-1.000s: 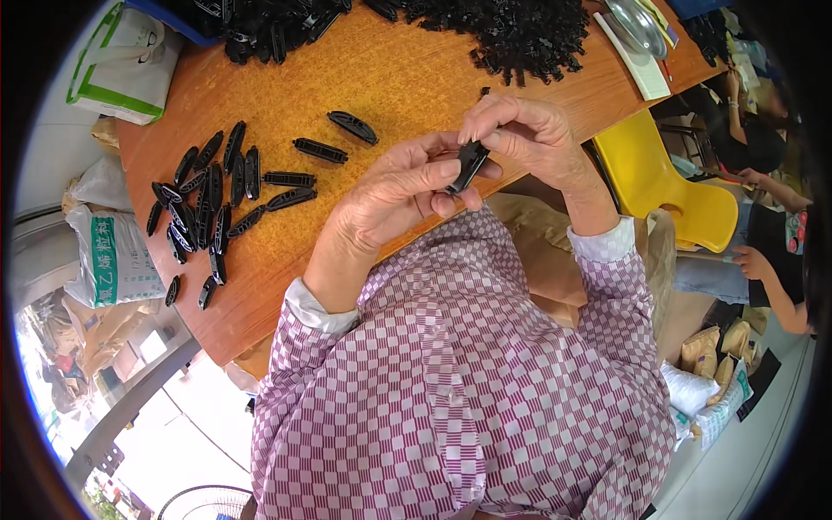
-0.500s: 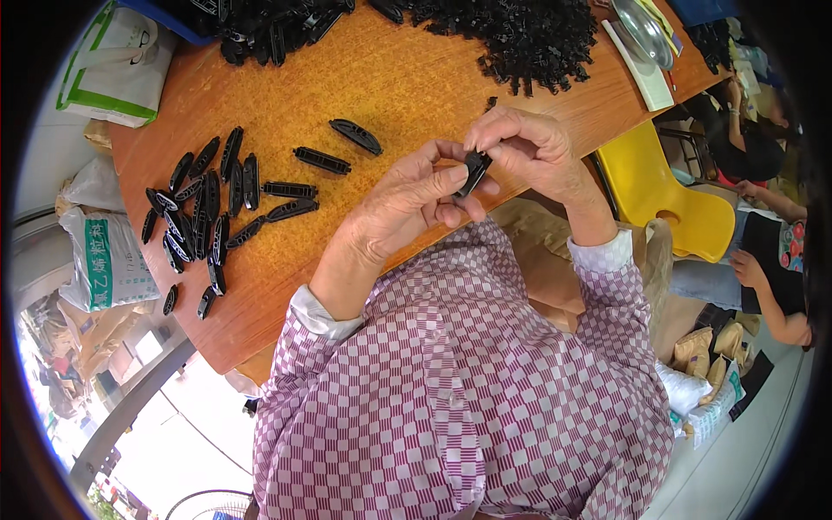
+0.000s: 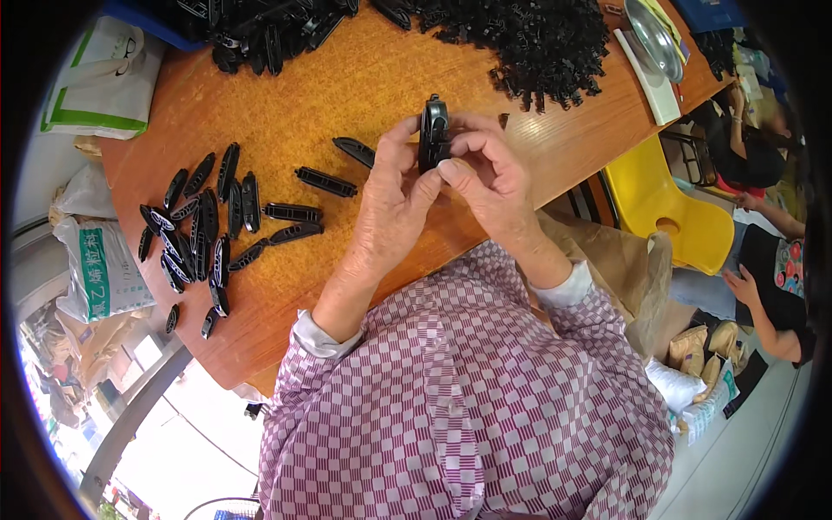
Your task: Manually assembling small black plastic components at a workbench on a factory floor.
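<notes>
A long black plastic part (image 3: 432, 126) stands upright between my hands, above the table's near edge. My left hand (image 3: 381, 208) grips it along its left side, thumb near the lower end. My right hand (image 3: 496, 186) closes on its lower right side with thumb and curled fingers; any small piece pinched there is hidden. Just left of my hands lie two similar black parts (image 3: 325, 181) on the wooden table (image 3: 260, 113). Farther left is a loose group of the same parts (image 3: 201, 225).
A large pile of small black pieces (image 3: 555, 52) covers the far side, beside a heap of long black parts (image 3: 269, 35). A metal dish (image 3: 654, 39) sits at the far right corner. A yellow chair (image 3: 667, 208) stands right of the table; other people (image 3: 763, 277) are beyond it.
Both hands have moved up and slightly left with the black part, which is turned from a slant to upright. My right hand has come lower alongside it.
</notes>
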A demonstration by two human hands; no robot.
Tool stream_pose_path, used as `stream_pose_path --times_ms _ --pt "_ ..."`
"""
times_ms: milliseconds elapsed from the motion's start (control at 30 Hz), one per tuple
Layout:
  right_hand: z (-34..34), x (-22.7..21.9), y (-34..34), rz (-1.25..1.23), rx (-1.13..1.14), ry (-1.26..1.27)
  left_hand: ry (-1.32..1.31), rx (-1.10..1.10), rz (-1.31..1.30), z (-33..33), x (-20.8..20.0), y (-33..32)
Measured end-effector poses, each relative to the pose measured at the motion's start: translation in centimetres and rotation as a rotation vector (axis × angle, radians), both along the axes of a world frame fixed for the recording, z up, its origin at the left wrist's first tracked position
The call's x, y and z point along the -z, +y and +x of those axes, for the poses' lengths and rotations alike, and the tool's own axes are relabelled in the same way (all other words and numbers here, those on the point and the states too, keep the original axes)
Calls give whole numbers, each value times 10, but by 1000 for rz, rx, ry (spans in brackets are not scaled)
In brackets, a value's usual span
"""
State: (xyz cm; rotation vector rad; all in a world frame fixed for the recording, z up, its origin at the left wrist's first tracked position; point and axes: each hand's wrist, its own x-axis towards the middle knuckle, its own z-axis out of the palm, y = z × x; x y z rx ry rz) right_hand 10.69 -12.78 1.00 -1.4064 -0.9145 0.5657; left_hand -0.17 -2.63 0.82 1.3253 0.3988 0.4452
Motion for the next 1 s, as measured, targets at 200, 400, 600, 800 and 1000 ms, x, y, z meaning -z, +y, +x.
stream_pose_path --times_ms 200,400,600,800,1000 --pt "0 -3 9 -1 6 417 -36 52 -281 0 -1 8" --pt "3 5 8 30 9 678 -15 64 -365 0 5 7" --pt "6 10 11 -1 19 762 -3 65 -398 2 12 8" --pt "15 4 16 -92 19 663 65 59 -227 3 18 12" --pt "12 14 8 -164 3 572 93 55 -110 1 31 9"
